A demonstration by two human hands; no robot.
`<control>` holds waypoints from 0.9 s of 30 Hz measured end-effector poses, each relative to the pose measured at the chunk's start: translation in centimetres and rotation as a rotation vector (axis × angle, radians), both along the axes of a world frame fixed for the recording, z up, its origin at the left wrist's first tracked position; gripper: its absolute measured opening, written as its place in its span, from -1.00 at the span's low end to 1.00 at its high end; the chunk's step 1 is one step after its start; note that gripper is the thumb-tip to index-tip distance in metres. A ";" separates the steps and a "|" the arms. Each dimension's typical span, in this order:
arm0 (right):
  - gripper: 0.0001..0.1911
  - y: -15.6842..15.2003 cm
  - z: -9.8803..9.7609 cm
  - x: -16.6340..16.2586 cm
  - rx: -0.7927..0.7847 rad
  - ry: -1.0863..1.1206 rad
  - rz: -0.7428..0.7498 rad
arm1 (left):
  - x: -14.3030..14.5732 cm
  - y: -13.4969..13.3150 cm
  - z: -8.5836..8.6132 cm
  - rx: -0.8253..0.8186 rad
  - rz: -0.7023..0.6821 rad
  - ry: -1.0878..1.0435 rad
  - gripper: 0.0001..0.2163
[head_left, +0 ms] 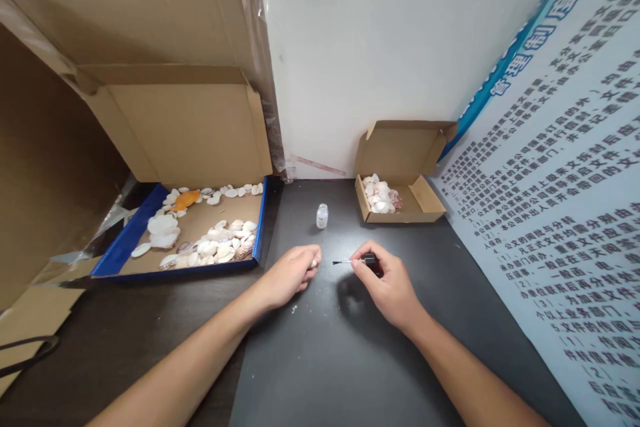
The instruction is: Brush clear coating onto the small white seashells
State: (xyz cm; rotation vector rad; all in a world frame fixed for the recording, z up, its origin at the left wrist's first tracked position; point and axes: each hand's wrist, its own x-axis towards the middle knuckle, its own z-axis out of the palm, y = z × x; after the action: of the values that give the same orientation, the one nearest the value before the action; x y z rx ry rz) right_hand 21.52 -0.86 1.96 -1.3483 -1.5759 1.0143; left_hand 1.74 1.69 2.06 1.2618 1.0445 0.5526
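Note:
My left hand (290,273) is closed around a small white shell (314,263), which peeks out at my fingertips just above the dark table (325,360). My right hand (385,283) pinches a black-capped brush (356,260) whose thin tip points left toward the shell, a short gap away. A small clear bottle (322,215) with no cap stands on the table beyond both hands.
A blue-edged cardboard tray (125,247) with several shells lies at the left, under an open carton flap. A small open cardboard box (400,197) of shells sits at the back right. A printed notice board (565,213) leans along the right. A white wall stands behind.

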 end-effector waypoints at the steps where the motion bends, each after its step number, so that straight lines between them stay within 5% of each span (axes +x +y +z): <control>1: -0.82 0.0 0.0 0.0 -0.007 0.014 -0.008 | 0.0 0.3 0.1 0.037 0.029 0.021 -0.81; 10: -0.81 0.3 -0.1 0.2 -0.049 0.143 -0.038 | 0.7 4.5 -1.3 0.524 0.506 0.345 -0.82; 16: -0.82 0.1 0.3 0.4 -0.012 0.131 -0.058 | 1.2 5.9 -3.0 0.628 0.382 0.397 -0.79; 27: -0.82 0.2 -0.5 0.1 -0.012 0.085 -0.066 | 2.1 7.2 -3.5 0.788 0.328 0.554 -0.71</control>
State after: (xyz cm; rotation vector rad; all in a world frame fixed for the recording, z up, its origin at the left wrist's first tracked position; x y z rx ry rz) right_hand 21.67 -0.61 1.42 -1.3390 -1.4550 1.0293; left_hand 3.88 8.93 -1.45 2.0217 1.5928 0.9524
